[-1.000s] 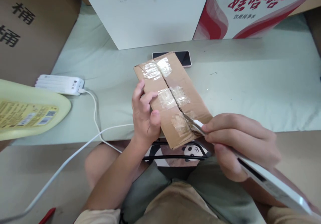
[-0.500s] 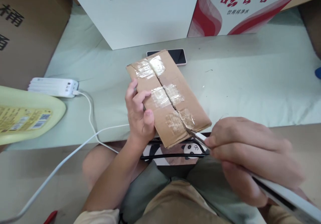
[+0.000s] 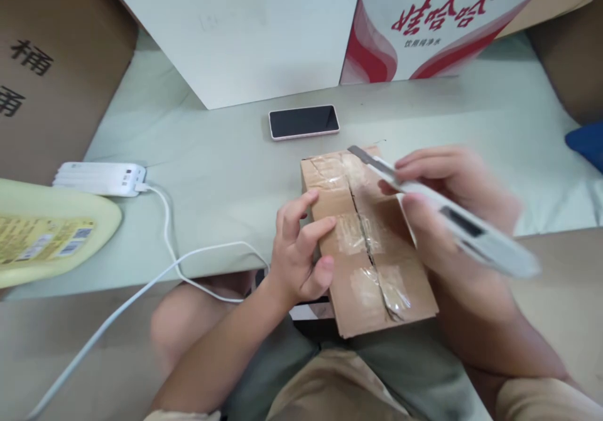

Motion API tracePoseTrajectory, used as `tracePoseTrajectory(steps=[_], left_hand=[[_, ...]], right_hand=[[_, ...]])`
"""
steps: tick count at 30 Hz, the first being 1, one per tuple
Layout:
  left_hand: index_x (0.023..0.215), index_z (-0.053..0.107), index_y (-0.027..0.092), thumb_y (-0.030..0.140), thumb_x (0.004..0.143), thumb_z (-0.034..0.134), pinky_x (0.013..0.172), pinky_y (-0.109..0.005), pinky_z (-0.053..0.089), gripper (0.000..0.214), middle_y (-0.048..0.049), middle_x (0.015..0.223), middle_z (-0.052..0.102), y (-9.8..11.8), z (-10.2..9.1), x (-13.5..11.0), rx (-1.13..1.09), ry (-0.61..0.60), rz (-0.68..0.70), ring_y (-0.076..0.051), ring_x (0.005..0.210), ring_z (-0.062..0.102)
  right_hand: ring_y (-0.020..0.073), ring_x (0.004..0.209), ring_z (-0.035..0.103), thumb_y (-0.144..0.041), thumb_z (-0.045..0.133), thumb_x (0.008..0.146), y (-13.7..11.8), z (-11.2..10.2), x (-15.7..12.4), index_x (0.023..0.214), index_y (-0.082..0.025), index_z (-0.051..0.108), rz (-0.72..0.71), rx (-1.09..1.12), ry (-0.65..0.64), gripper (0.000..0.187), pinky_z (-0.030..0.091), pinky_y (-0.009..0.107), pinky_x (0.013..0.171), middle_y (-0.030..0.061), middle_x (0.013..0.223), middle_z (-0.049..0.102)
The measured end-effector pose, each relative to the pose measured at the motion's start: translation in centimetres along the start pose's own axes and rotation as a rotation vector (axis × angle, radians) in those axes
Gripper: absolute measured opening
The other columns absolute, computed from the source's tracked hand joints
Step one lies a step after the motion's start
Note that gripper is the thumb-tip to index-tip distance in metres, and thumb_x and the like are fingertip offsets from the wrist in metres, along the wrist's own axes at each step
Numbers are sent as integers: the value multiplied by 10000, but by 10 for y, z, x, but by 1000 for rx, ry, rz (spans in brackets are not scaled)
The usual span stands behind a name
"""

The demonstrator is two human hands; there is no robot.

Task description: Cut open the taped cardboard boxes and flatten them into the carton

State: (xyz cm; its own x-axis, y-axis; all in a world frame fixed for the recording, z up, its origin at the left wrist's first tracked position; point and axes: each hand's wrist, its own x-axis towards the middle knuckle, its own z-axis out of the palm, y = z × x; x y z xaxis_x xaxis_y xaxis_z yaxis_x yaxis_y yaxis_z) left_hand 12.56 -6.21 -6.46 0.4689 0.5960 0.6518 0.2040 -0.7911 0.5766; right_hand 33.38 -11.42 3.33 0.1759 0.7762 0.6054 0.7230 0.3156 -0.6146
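A small brown cardboard box (image 3: 325, 301) with strips of clear tape rests at the table's front edge, over my lap. Down its middle runs a seam, and the tape across it looks slit. My left hand (image 3: 299, 251) grips the box along its left side, fingers on the top face. In my right hand (image 3: 452, 201) is a white utility knife (image 3: 490, 239), its grey blade extended and pointing left above the far end of the box. The blade appears apart from the cardboard. Motion blurs the right hand somewhat.
A phone (image 3: 304, 122) lies behind the box. To the left are a white power bank (image 3: 101, 178) with a cable (image 3: 168, 220) and a yellow-green bottle (image 3: 56, 226). Large cartons, one white (image 3: 235, 38), stand at the back. A blue item (image 3: 586, 144) is at the right.
The box has moved right and nearer to me, uncovering the phone. My right hand has lifted the knife from the box's near end to above its far end.
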Motion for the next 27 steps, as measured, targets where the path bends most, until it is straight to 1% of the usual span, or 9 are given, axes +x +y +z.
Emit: tracePoseTrajectory(steps=[3,8,14,17,20,23,27], left_hand=[[1383,510,315,467,1029,376,1006,-516,538,409,-140,1564,477,1,3,-1,-33,-1,3,-334,1323,587],[1378,522,316,480,1033,378,988,-502,541,408,-135,1561,482,-2,3,0,-48,12,-6,-327,1302,591],[1354,534,312,484,1037,369,916,-451,557,397,-132,1523,497,0,3,1,-29,19,-11,-312,1279,588],[1352,527,318,490,1040,362,882,-426,564,393,-126,1518,496,0,3,2,-19,16,-13,-295,1241,597],[1338,537,289,479,1045,371,885,-419,556,386,-138,1519,492,0,3,2,-28,18,-5,-294,1248,588],[1323,551,272,481,1051,369,893,-424,546,388,-146,1520,494,0,3,1,-39,20,-5,-305,1261,579],[1320,551,278,495,1055,363,900,-429,544,391,-144,1515,497,1,3,1,-37,16,-18,-306,1251,586]], right_hand=[[211,785,733,-174,644,888,-2,7,2,917,-258,685,-59,-51,-19,98,611,372,699,41,929,768],[188,766,720,-123,618,867,-4,5,2,903,-243,660,-71,-60,-76,132,600,336,690,42,911,758],[183,743,700,-144,612,870,-1,10,1,878,-254,658,-93,-65,-86,119,587,335,666,31,910,746],[185,760,706,-147,612,869,-1,8,0,885,-250,664,-96,-68,-59,117,591,336,677,37,931,749],[187,793,719,-136,623,857,-2,7,-1,888,-241,662,-100,-68,-37,116,599,332,706,44,937,748],[178,788,714,-124,630,845,-1,10,-1,887,-243,650,-103,-65,-58,127,597,325,712,37,929,743],[185,784,706,-131,624,837,0,14,-1,886,-257,643,-64,-53,-81,136,590,339,710,30,934,736]])
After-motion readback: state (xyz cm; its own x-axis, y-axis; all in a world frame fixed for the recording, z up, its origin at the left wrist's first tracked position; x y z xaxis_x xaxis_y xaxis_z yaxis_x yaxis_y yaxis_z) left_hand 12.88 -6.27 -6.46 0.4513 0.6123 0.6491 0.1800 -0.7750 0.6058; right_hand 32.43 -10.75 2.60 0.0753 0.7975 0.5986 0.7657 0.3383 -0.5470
